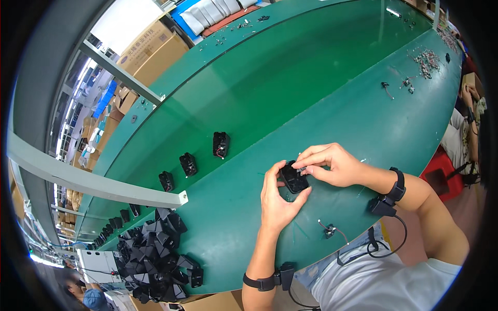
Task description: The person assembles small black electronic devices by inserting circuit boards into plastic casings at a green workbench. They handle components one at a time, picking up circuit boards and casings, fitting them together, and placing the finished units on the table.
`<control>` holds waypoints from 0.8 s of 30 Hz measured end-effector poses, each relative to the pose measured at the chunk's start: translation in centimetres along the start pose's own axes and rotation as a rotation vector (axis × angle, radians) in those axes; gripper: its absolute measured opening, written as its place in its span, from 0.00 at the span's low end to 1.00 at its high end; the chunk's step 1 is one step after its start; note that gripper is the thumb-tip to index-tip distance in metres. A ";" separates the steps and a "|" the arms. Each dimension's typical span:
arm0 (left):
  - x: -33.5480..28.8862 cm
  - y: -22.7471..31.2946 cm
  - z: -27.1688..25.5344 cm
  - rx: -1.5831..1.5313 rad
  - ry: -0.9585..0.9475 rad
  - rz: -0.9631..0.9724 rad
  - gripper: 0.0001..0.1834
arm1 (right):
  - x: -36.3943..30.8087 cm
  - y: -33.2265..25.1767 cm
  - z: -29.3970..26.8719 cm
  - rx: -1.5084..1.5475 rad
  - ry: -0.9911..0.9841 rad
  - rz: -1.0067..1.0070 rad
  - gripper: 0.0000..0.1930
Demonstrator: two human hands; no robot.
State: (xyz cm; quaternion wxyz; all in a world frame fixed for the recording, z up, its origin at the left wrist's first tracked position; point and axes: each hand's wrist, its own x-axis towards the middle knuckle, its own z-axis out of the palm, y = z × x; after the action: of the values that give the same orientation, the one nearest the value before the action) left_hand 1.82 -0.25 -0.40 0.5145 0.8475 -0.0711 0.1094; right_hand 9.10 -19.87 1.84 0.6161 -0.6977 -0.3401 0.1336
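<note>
2 half-curled hands (pixel 277 205) (pixel 337 166) meet at a black housing (pixel 295 182), left gripping it, right's hold unclear.

A large cardboard box (pixel 168 57) stood at upper left, silvery-grey packs (pixel 210 14) lay in a row near the top, a pale metal beam (pixel 114 181) curved across the left, a red stool (pixel 440 176) stood at right.

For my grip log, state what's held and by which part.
The left hand holds a black casing by its outer edges. Whether the right hand over it grips anything cannot be told.
</note>
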 end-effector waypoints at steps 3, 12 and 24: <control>-0.2 0.1 0.0 0.081 0.023 0.039 0.45 | -0.2 0.7 0.3 0.113 0.032 -0.011 0.14; -0.1 0.1 0.4 -0.011 0.042 0.041 0.47 | -0.2 0.2 0.6 -0.005 0.099 -0.056 0.13; 0.0 0.4 0.3 0.063 0.045 0.107 0.47 | -0.3 -1.8 1.1 -0.048 0.056 0.086 0.06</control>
State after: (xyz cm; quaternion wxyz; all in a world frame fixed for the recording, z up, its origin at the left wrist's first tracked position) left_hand 1.74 -0.73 -0.18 0.4824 0.8556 -0.1014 0.1580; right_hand 7.66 -19.16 3.26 0.6020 -0.7298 -0.2958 0.1321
